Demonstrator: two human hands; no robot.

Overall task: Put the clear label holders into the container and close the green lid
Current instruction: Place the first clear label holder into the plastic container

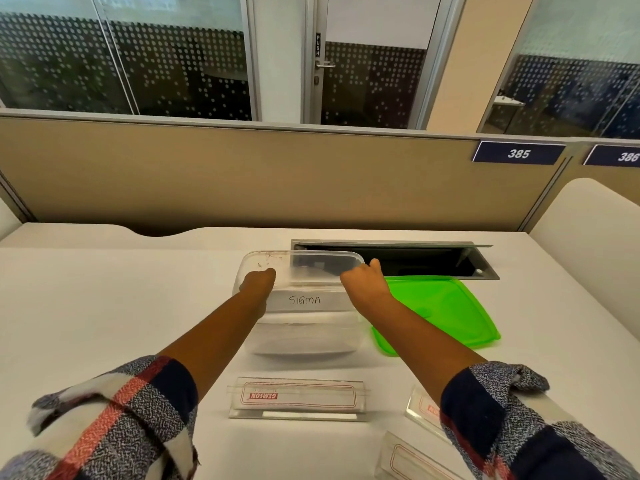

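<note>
Three clear label holders (297, 398) lie on the bench (104, 306) on my side of the container (301, 299), none of them inside it yet. One sits straight ahead of me with a red-bordered card reading GEMSON, upside down from where I look. A second label holder (424, 410) lies to its right, partly hidden under my right sleeve (512, 420), and a third label holder (412, 459) is at the bottom edge of the view.

I see the container as a clear plastic tub standing upright and open on the bench, with a white strip across its near side marked SIGMA. My left hand (258, 284) is at the tub's left end and my right hand (367, 282) at its right end, both up at the rim. The fingers (266, 273) of the left hand curl over the left edge, and the right hand grips the right edge with the thumb up against the far corner.

Just to the right of the tub, the green lid (443, 313) lies flat on the bench, with my right forearm crossing over its near left part. Behind the tub and lid, a dark cable tray (415, 258) is sunk into the bench with its flap open. Beyond that stands a tan partition (242, 174) carrying number plates 385 (518, 153) and 386 (620, 155), then glass walls dotted white and a door marked PUSH (318, 45).
</note>
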